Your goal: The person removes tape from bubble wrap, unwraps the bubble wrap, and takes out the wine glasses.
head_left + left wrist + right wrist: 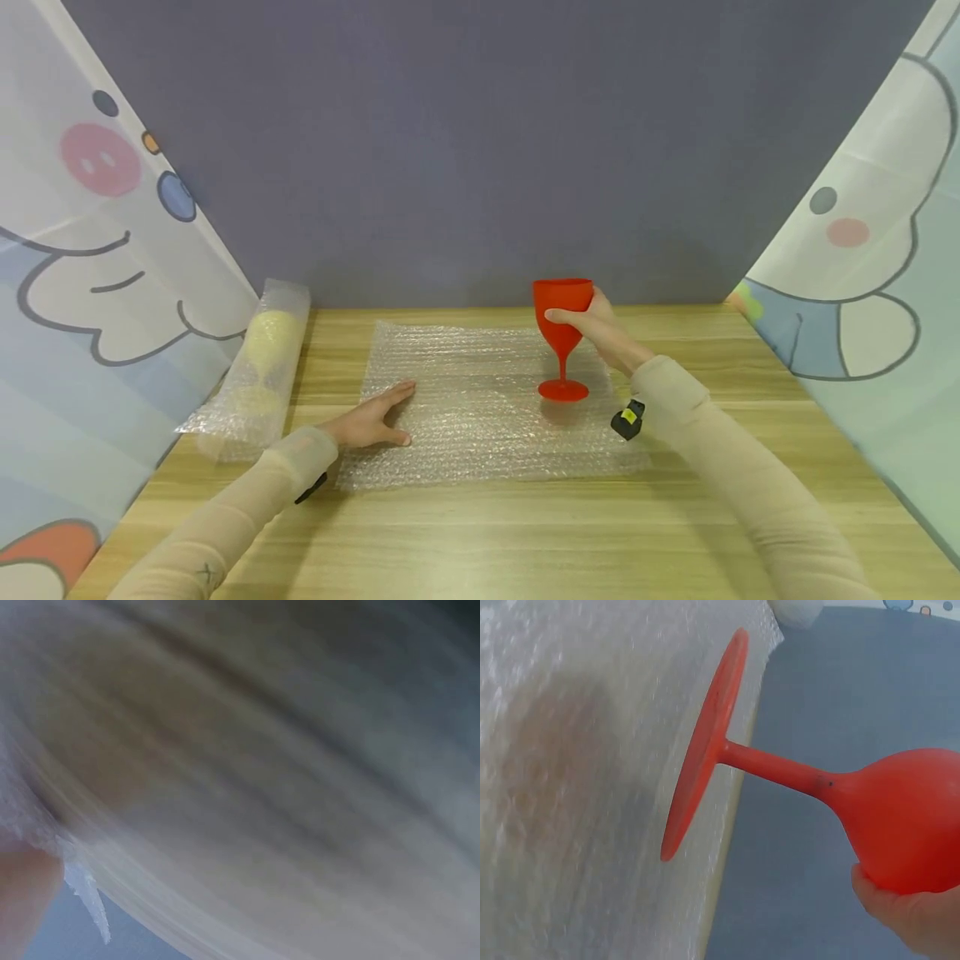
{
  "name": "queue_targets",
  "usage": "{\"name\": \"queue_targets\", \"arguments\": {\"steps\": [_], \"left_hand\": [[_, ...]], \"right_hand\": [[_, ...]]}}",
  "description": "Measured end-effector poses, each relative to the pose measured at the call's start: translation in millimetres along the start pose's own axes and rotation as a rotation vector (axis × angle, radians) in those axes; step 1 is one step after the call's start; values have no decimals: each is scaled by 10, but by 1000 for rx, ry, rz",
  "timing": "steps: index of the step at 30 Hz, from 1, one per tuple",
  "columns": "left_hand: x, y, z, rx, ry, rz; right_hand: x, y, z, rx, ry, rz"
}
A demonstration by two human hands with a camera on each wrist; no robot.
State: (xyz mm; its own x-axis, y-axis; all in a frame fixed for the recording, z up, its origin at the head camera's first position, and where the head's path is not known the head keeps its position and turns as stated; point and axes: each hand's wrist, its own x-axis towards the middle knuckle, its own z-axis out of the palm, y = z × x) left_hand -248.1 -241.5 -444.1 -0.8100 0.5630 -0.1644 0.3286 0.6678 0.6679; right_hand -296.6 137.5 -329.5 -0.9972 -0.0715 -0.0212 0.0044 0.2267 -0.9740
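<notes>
Squarely over a sheet of bubble wrap point(480, 425), a person's right hand point(606, 327) holds a red goblet point(559, 338) upright by its bowl, the fingers curled round the side and the thumb laid across the front. Stem and foot hang free below the grip; in the right wrist view the foot stands apart from the plastic, with a reddish patch showing on the sheet beneath it. The left hand point(369, 422) rests at the sheet's left edge, its fingers released, extended and holding nothing, the thumb spread toward the near side. The left wrist view is mostly blurred, showing little beyond part of that hand and a scrap of plastic.

The sheet lies flat on a wood-grain worktop point(465, 537). At the far left, near a printed side panel point(52, 292), lies a bubble-wrapped bundle point(255, 400), a pale yellow goblet-like shape visible through the plastic. Cream sleeves point(757, 483) cover both forearms, and a small black device point(627, 421) with a yellow mark sits at the right wrist. A dark gray backdrop point(487, 150) rises behind, with a second cartoon panel point(892, 333) on the right.
</notes>
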Motion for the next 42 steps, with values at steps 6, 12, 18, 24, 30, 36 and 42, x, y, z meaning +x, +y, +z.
{"name": "queue_targets", "arguments": {"steps": [6,12,18,24,30,36,42], "left_hand": [[20,-12,-13,22,-5,-13],[14,5,-8,-10,-15,-11],[48,-17,26,-9,-5,-13],[37,-19,11,0,7,-5],[0,3,-6,-4,7,6],[11,12,-11,2,-1,2],[13,22,-16,14,-3,8]], "right_hand": [[10,-13,-182,-23,46,20],[6,31,-374,-32,65,7],[-40,42,-567,-51,99,-11],[-30,11,-722,-69,153,-28],[-10,13,-864,-56,190,-41],[-2,40,-1008,-46,241,-41],[26,64,-1137,-31,269,-51]]}}
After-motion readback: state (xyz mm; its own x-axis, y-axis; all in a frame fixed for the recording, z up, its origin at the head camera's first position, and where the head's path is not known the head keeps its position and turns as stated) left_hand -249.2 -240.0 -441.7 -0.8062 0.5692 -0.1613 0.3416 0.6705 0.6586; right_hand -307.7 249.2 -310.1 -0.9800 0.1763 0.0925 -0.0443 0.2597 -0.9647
